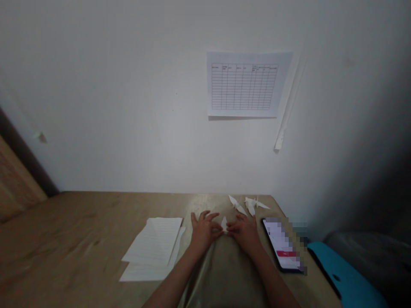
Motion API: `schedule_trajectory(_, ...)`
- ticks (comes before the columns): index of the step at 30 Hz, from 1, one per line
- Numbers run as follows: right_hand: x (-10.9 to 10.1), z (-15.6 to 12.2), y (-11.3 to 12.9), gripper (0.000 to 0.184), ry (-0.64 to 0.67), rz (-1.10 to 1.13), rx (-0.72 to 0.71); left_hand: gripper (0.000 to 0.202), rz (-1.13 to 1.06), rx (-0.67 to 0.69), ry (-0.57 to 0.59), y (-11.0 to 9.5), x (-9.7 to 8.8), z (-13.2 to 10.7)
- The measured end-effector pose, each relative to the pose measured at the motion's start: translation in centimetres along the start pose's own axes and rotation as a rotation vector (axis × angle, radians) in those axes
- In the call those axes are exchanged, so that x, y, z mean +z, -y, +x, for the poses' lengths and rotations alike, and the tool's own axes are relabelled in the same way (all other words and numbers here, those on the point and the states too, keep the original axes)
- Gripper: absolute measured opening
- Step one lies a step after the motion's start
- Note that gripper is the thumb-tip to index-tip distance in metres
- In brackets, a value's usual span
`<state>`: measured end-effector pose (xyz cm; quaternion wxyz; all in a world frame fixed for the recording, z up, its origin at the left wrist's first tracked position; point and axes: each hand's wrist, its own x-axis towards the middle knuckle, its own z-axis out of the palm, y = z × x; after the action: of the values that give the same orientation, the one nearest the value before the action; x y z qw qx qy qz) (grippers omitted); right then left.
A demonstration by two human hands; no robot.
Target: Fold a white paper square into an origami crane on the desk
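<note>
A small piece of folded white paper (pixel 224 223) stands between my hands, its pointed tip facing away from me. My left hand (pixel 204 229) pinches its lower left side with thumb and forefinger, the other fingers spread. On the opposite side my right hand (pixel 245 232) grips the lower right edge in the same way. The fingertips cover part of the folds. Just beyond my right hand lie folded paper birds, one (pixel 237 206) on the left and a white cluster (pixel 252 204) beside it, where I cannot tell how many overlap.
Lined paper sheets (pixel 157 241) lie stacked unevenly left of my left forearm. A phone (pixel 282 246) with its screen lit rests right of my right hand. Past the table's (pixel 96 239) right edge is a blue object (pixel 346 273). A wall (pixel 128 107) with a printed table sheet (pixel 245 87) rises behind.
</note>
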<state>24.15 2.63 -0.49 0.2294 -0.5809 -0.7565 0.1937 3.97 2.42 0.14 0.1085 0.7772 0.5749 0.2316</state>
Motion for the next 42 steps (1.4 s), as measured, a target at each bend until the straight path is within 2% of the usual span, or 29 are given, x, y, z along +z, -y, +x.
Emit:
schedule_trajectory(5, 0.0, 0.0, -0.1, 0.016, 0.004, 0.046, 0.029, 0.009, -0.017, -0.017, 0.018, 0.0, 0.0, 0.0)
schedule_trajectory(13, 0.1, -0.1, -0.4, 0.018, -0.040, 0.128, 0.003, 0.009, -0.079, -0.026, 0.107, 0.6, -0.3, 0.2)
schedule_trajectory(16, 0.3, 0.0, -0.3, 0.020, -0.077, 0.129, -0.003, 0.013, -0.088, -0.033, 0.089, 0.6, -0.2, 0.2)
schedule_trajectory(19, 0.7, 0.1, -0.3, 0.015, -0.104, 0.124, -0.021, 0.019, -0.103, -0.042, 0.065, 0.3, 0.0, 0.3)
schedule_trajectory(24, 1.4, 0.3, -0.6, 0.007, -0.131, 0.104, -0.027, 0.007, -0.113, -0.061, 0.073, -0.3, 0.0, 0.4)
schedule_trajectory(28, 2.0, 0.4, -0.9, 0.015, -0.153, 0.058, -0.040, 0.005, -0.103, -0.061, 0.065, -0.4, -0.1, 0.3)
schedule_trajectory(33, 2.7, 0.5, -1.4, 0.035, -0.200, -0.063, -0.069, 0.023, -0.083, -0.074, 0.063, -0.2, 0.2, 0.2)
schedule_trajectory(38, 2.9, 0.5, -1.5, 0.033, -0.186, -0.112, -0.083, 0.045, -0.028, -0.116, 0.068, 0.0, 0.4, 0.3)
schedule_trajectory(42, 2.8, 0.5, -1.5, 0.036, -0.177, -0.067, -0.077, 0.046, -0.013, -0.124, 0.085, 0.0, 0.3, 0.4)
